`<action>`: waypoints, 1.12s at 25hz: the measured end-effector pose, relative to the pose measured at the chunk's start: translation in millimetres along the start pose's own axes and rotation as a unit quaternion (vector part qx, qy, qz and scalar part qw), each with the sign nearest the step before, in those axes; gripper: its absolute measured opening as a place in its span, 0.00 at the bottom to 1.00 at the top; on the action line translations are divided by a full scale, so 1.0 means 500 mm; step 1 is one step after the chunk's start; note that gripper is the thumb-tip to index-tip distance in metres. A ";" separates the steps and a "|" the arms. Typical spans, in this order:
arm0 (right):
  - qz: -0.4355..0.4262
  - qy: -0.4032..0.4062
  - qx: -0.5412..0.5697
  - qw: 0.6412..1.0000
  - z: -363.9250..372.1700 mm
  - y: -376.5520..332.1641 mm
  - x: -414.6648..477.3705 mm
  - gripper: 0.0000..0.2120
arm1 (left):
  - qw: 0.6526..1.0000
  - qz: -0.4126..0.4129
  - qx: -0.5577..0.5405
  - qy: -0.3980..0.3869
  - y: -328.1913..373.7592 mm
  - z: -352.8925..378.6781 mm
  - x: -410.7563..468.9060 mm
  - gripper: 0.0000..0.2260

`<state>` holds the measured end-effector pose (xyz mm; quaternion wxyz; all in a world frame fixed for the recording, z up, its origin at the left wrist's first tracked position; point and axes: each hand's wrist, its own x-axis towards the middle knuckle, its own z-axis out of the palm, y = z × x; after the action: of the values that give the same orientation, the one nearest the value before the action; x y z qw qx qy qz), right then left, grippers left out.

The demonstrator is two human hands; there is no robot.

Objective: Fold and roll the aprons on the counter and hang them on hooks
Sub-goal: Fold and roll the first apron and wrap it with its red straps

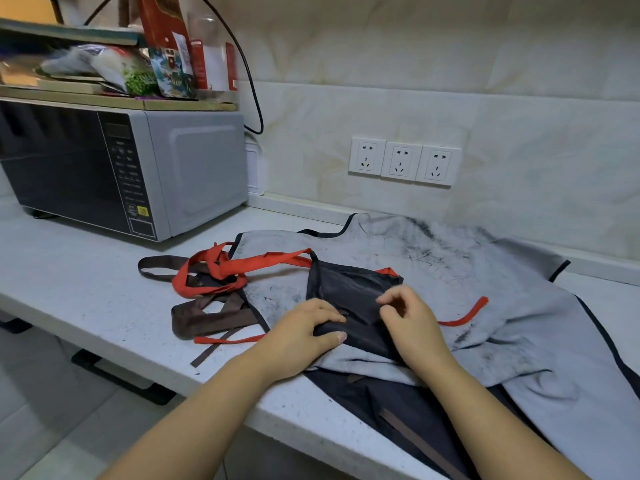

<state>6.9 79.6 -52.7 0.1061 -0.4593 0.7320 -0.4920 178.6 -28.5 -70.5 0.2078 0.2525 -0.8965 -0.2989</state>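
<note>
Dark apron [349, 282] cloth is getting folded up small, w/ both hands on it. It lies on top of the grey apron [450, 271], which is spread flat on the counter [86, 289], to the right of the microwave [121, 168] & nearer the person. So the step looks like the fold-and-roll part of the 1st apron; the grey one isn't begun yet.

L hand [304, 336] is on the side nearer the microwave. Its fingers curl over the thick folded edge & the thumb tucks under, so it grips the dark cloth. R hand [408, 320] is on the far side from the microwave. Its fingers are bent, & thumb + fingertips look to nip a bit of the same cloth.

Red straps [221, 271] & brown straps [207, 320] lie in a messy tangle btw the microwave & the hands.

Next, I think: roll the cloth tight & keep the edges even. The straps prob. need pulling free, or they could get caught in the roll. No hook shows, so it must be found.
</note>
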 end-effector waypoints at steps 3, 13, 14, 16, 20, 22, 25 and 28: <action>-0.001 -0.034 0.051 0.998 -0.029 0.007 -0.024 0.05 | 0.999 -0.044 0.022 0.006 0.006 0.004 0.029 0.09; 0.104 -0.073 -0.078 0.989 -0.038 0.021 0.041 0.05 | 0.953 -0.070 0.273 0.111 0.036 0.024 0.079 0.17; 0.116 -0.077 -0.084 0.987 -0.038 0.022 0.055 0.06 | 0.948 -0.058 0.294 0.105 0.037 0.032 0.074 0.20; 0.148 -0.103 -0.086 0.980 -0.041 0.022 0.078 0.08 | 0.951 -0.045 0.295 0.083 0.035 0.047 0.060 0.20; 0.157 -0.079 -0.099 0.979 -0.026 0.029 0.090 0.12 | 0.970 -0.103 0.215 0.044 0.031 0.034 0.082 0.12; 0.117 -0.036 -0.127 0.984 -0.019 0.039 0.080 0.11 | 0.972 -0.145 0.184 0.006 0.035 0.023 0.108 0.11; 0.127 -0.078 -0.049 0.988 -0.039 0.050 0.077 0.14 | 0.959 -0.184 0.217 -0.012 0.039 0.023 0.143 0.14; 0.119 -0.116 -0.050 0.985 -0.050 0.060 0.085 0.12 | 0.937 -0.183 0.297 0.015 0.047 0.029 0.172 0.15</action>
<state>-49.1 64.9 -52.2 0.2253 -0.4277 0.7878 -0.3817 95.7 -55.2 -47.1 0.0788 0.4674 -0.8792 -0.0480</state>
